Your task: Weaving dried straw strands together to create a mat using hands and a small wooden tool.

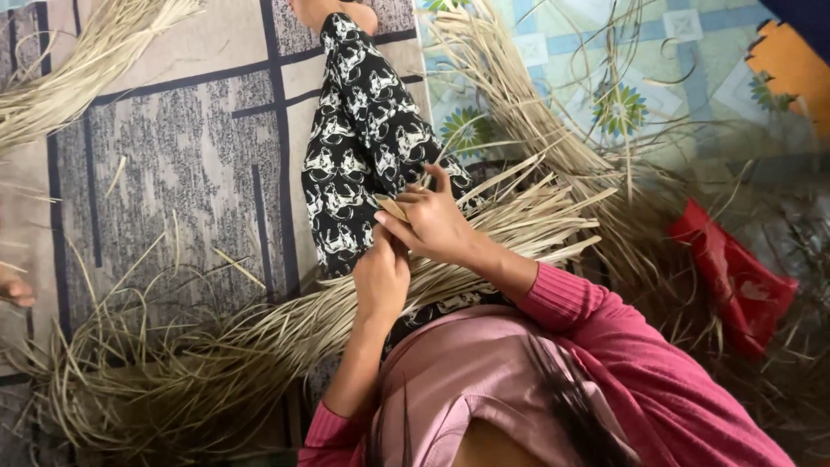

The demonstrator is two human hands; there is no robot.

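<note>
Two hands meet at one point over the patterned trouser leg (359, 147), which is black with white figures and stretches away from the person across the floor mat (173, 130). The right hand (432, 223) is closed on a short tan strip (391, 207) — pinched between thumb and fingers, with the strip's end showing just above the trouser leg. The left hand (380, 278) sits directly below the right, touching it, fingers curled shut; whether it also grips the strip cannot be told, since the right hand covers the contact.

A long bundle of dried straw strips (259, 337) crosses under the trouser leg and both hands, fanning out to either side of it. More loose straw (78, 78) lies well apart from the trouser leg, toward the far corner of the mat. A red plastic bag (735, 277) rests among the tangled strips on the opposite side of the leg — clear of both hands. Pink sleeves (588, 320) cover the person's forearms to the wrist.
</note>
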